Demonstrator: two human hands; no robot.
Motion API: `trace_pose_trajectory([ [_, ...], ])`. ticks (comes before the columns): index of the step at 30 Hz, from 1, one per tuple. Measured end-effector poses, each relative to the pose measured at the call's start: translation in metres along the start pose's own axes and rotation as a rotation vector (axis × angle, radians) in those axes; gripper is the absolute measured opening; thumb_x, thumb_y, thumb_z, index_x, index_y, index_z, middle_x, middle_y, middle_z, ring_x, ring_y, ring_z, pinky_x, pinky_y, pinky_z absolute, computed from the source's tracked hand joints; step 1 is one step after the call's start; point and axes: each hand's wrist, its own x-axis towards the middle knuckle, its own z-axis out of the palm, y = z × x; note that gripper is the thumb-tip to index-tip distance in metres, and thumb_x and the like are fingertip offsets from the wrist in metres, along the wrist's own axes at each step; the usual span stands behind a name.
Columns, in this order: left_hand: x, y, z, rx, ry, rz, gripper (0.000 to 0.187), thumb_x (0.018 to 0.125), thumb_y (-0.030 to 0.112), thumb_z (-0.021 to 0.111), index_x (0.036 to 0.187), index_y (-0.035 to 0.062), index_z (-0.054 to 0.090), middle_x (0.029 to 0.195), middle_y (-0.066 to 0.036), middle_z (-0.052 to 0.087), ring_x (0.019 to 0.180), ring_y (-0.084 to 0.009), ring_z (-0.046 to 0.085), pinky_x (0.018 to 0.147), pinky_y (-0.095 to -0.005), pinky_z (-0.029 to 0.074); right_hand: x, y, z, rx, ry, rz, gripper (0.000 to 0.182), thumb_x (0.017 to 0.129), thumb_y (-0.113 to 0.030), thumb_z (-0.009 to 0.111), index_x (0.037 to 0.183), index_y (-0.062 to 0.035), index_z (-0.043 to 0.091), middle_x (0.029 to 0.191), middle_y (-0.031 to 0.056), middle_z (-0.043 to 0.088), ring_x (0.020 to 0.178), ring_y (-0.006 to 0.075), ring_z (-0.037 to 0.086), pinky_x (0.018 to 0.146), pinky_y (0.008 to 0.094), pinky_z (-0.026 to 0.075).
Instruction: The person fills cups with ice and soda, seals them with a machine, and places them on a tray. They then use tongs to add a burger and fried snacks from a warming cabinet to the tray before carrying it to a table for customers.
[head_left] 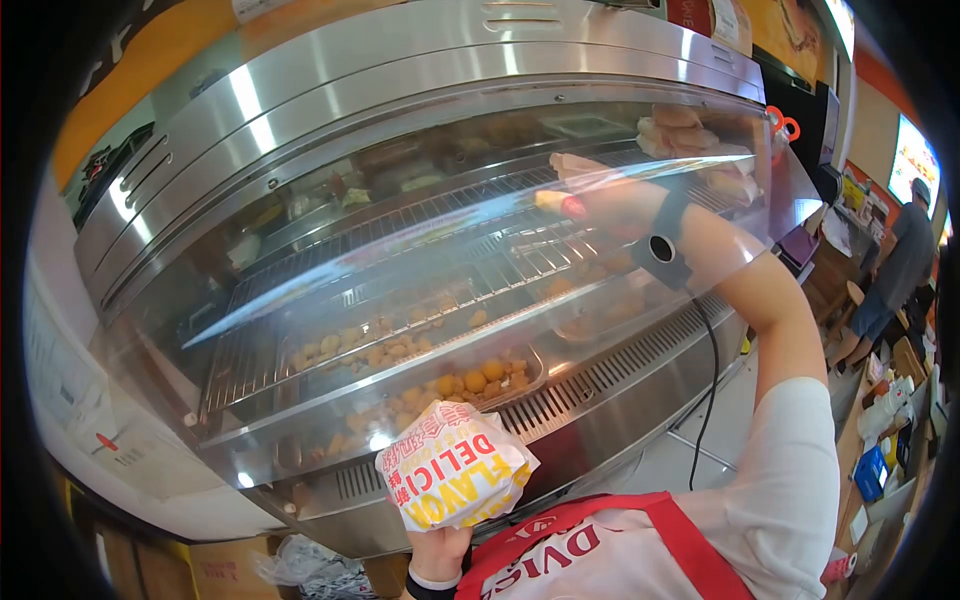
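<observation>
My left hand (438, 550), at the bottom centre, holds a wrapped package (458, 468) in white paper printed with red and yellow letters. It is in front of the glass of a steel display warmer (420, 60). My right hand (590, 190) reaches inside the warmer, seen through the clear panel, above the wire rack (420, 235). Something small, yellow and red (560, 204) shows at its fingers, blurred by reflections; I cannot make out what it is. A dark band with a round device (661, 248) sits on the right wrist.
Round golden food pieces (480, 378) lie in a lower tray of the warmer. Wrapped items (675, 135) are stacked at its back right. A black cable (714, 390) hangs below the right wrist. Another person (903, 250) stands at the far right beside a cluttered counter.
</observation>
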Motion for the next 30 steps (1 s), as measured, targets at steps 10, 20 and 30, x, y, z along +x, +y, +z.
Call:
trace_pose_trajectory([
  [10,-0.004,-0.003,-0.019,0.437,-0.064,-0.019,0.061,0.083,0.053,0.036,0.127,0.0101,0.033,0.128,-0.011,0.039,0.115,-0.0289,0.041,0.095,-0.0463,0.034,-0.082,-0.075,0.045,0.611,-0.599,-0.292,0.067,0.081,-0.013,0.053,0.134,-0.0148,0.013,0.116,0.0071,0.045,0.089,0.0097,0.049,0.073,0.022,0.044],
  [20,0.037,-0.027,-0.027,0.25,-0.072,-0.476,0.058,0.084,0.049,0.04,0.126,0.0094,0.034,0.127,-0.011,0.04,0.115,-0.0285,0.041,0.094,-0.0457,0.035,-0.142,0.025,0.116,0.983,-0.428,-0.141,0.079,0.082,-0.012,0.053,0.137,-0.0185,-0.002,0.13,0.0084,0.032,0.105,0.0122,0.046,0.078,0.023,0.043],
  [30,0.065,-0.022,0.006,0.318,-0.273,-0.802,0.057,0.084,0.048,0.041,0.126,0.0094,0.034,0.127,-0.011,0.041,0.115,-0.0285,0.041,0.094,-0.0457,0.035,-0.279,0.045,0.079,1.319,0.672,0.232,0.043,0.084,-0.013,0.048,0.123,-0.0085,0.032,0.1,0.0075,0.052,0.068,0.0125,0.055,0.057,0.0255,0.05],
])
